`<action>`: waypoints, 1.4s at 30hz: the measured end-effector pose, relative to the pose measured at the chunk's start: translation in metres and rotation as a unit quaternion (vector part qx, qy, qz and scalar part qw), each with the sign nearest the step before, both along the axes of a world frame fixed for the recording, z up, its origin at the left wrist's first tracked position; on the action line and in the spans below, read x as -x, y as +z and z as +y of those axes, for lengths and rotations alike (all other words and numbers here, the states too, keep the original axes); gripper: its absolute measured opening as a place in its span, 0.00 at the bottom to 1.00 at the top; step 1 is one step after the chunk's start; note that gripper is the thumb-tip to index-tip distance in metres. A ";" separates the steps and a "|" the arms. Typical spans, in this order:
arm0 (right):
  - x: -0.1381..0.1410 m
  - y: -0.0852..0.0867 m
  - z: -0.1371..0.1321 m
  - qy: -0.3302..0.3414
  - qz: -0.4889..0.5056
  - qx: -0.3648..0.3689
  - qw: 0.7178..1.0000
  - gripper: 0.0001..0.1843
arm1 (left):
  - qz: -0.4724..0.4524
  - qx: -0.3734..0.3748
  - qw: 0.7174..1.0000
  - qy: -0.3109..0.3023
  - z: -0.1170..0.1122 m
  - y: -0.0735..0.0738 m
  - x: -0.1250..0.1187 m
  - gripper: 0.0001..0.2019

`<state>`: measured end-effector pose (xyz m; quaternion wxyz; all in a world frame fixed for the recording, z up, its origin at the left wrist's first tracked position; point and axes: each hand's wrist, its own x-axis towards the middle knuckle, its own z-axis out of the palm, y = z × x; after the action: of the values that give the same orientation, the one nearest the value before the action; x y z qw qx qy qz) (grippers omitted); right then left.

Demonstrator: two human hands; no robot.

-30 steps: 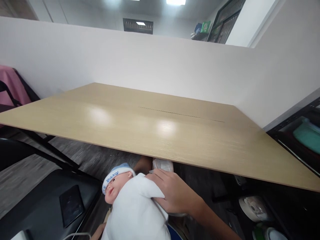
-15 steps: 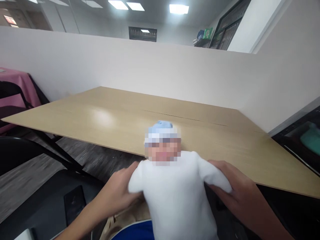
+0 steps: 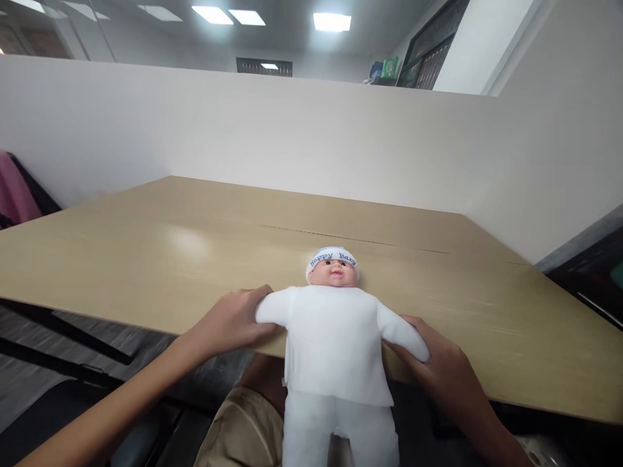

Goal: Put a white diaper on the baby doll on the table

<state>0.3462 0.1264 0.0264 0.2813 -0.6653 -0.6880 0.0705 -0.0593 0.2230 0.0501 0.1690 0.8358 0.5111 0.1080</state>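
A baby doll [image 3: 335, 344] in a white top and white trousers faces me, its head over the near edge of the table [image 3: 219, 259]. Its white cap [image 3: 333, 257] carries blue lettering that begins "Happy". My left hand [image 3: 243, 314] is closed around the end of the doll's sleeved arm on the left. On the other side, my right hand [image 3: 433, 353] grips the other arm, fingers wrapped round it. The doll's legs hang down below the table edge, and its feet are out of frame.
A low white partition [image 3: 311, 136] runs behind the table. Black chair parts [image 3: 63, 415] stand at lower left above a dark floor. My knee in tan shorts [image 3: 243, 428] is under the table edge. Pink cloth [image 3: 17, 191] hangs at far left, and a dark object [image 3: 594, 272] stands at right.
The doll has moved forward and away from me, with its head now over the table. Both hands keep hold of its arms. The view has shifted, and the phone on the chair is out of sight.
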 end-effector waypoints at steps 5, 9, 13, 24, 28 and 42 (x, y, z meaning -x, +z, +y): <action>-0.004 -0.005 0.039 0.002 0.002 0.005 1.000 0.23 | 0.011 -0.035 0.999 0.036 0.039 -0.013 0.003 0.22; -0.005 -0.004 0.083 0.001 -0.004 0.003 1.000 0.23 | 0.016 -0.060 0.997 0.044 0.081 -0.018 -0.002 0.24; -0.009 -0.010 0.132 -0.001 -0.017 -0.012 1.000 0.24 | 0.005 -0.075 0.996 0.054 0.129 -0.023 -0.010 0.26; -0.031 -0.023 0.260 0.005 -0.047 -0.064 0.997 0.27 | 0.016 -0.123 0.990 0.072 0.249 -0.036 -0.034 0.33; -0.033 -0.021 0.297 -0.022 -0.051 -0.051 0.997 0.25 | 0.025 -0.143 0.986 0.086 0.285 -0.040 -0.041 0.36; -0.044 -0.030 0.296 0.052 -0.038 -0.096 0.993 0.28 | -0.063 -0.201 0.977 0.020 0.288 -0.071 -0.009 0.30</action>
<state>0.3903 0.4229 -0.0036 0.3131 -0.6009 -0.7354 -0.0070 -0.0503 0.5107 -0.0204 0.0271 0.8338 0.4836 0.2648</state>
